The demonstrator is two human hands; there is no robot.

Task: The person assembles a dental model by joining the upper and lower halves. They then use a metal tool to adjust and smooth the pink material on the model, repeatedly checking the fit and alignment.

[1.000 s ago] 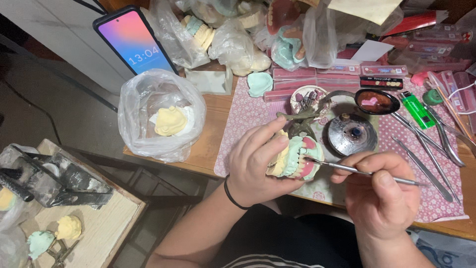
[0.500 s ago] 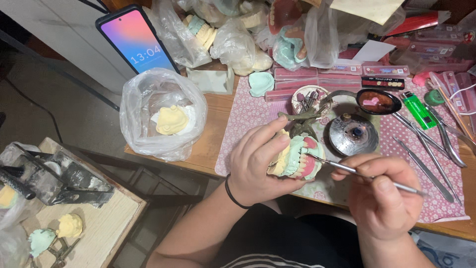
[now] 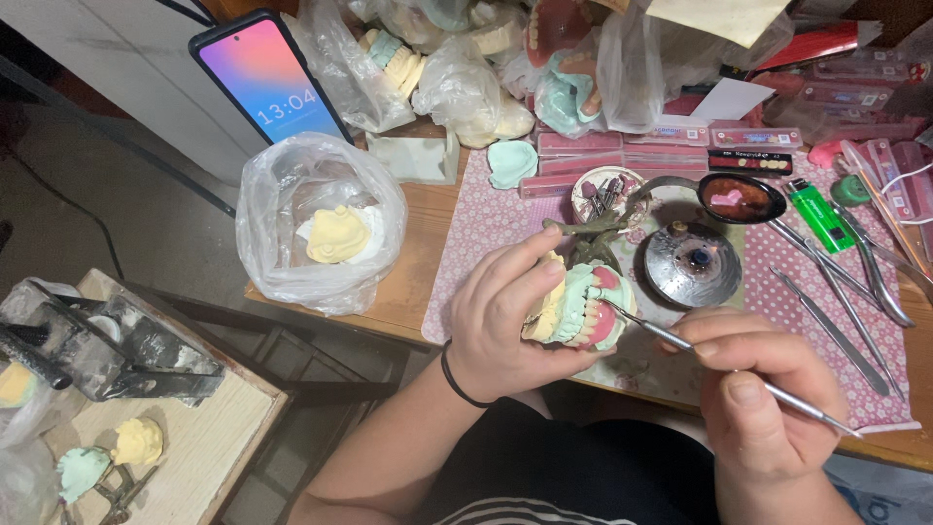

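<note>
— Where's the work?
— My left hand (image 3: 505, 326) wraps its fingers around the dental model (image 3: 580, 306) above the pink mat (image 3: 505, 219); my right hand (image 3: 758, 399) pinches the wax carver (image 3: 719, 362), tip at the gumline.
— Next?
— Probably fine, steady strokes.

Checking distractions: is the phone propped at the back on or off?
On. The phone shows a lit pink-to-blue gradient screen with white clock digits.

- Dental model (image 3: 580, 306): matt plaster, pale green and yellowish, with glossy pink wax at the gums.
- Carving tool (image 3: 724, 365): thin polished metal.
- Round burner lid (image 3: 692, 264), at two o'clock of the model: dull, smudged metal.
- Bag (image 3: 282, 219): clear crinkled plastic.
- Desk (image 3: 413, 292): smooth wood under a pink patterned cloth (image 3: 476, 228).
</note>
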